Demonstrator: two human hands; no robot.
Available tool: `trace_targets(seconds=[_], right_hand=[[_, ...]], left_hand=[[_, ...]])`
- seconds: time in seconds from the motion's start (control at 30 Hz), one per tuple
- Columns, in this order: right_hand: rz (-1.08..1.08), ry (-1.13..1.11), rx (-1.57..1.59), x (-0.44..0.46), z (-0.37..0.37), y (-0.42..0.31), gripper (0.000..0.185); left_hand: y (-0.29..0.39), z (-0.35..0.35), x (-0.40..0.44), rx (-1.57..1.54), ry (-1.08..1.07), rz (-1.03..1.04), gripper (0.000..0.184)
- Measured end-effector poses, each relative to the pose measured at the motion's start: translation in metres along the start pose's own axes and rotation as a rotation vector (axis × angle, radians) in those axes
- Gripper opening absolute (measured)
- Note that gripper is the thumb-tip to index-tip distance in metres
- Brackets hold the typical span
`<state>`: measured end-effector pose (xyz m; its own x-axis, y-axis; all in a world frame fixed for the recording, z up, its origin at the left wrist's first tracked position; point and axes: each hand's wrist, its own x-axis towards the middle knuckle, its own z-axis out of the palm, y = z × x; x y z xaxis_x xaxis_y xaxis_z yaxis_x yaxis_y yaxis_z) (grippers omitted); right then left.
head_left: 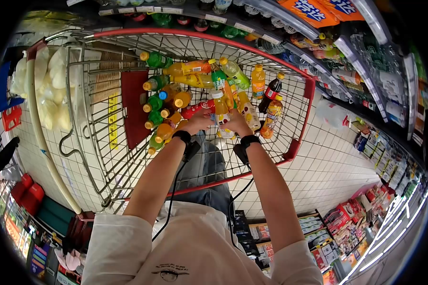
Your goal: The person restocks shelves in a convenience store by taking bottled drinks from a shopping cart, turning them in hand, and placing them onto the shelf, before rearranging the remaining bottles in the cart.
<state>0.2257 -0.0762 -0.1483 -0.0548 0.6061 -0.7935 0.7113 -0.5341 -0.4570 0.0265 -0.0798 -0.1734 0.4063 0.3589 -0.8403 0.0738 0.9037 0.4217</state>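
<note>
Inside the shopping cart [302, 107], my right hand [236, 123] is closed on an upright drink bottle [220, 107] with a pale cap and orange-yellow contents. From the other side my left hand [197, 122] meets the same bottle, its fingers curled and partly hidden. Just beyond my left hand lies a red-labelled bottle [193, 109]. A green-labelled bottle [218, 78] leans behind the held one. To the right stand an orange drink bottle [257, 83], a dark cola bottle [272, 90] and an orange-labelled bottle [271, 118].
Several green bottles [154, 103] and orange soda bottles [165, 129] lie at the cart's left end, beside its red panel [137, 109]. Drink shelves [271, 38] run along the far side. Pale bagged goods [50, 90] hang at left. Boxed goods [314, 232] stand behind me at right.
</note>
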Motion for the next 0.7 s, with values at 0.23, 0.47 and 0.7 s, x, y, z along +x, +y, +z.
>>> trace_targets(seconds=[0.23, 0.47, 0.7], right_hand=[[-0.097, 0.079, -0.022, 0.011, 0.016, 0.025, 0.077], [-0.047, 0.066, 0.072, -0.005, -0.004, 0.012, 0.078], [-0.09, 0.122, 0.01, -0.032, -0.031, -0.011, 0.088]], left_hand=[[-0.026, 0.02, 0.027, -0.109, -0.071, 0.075, 0.059], [-0.007, 0.031, 0.017, 0.013, 0.025, 0.168, 0.063], [0.05, 0.039, -0.038, 0.126, -0.017, 0.271, 0.066]])
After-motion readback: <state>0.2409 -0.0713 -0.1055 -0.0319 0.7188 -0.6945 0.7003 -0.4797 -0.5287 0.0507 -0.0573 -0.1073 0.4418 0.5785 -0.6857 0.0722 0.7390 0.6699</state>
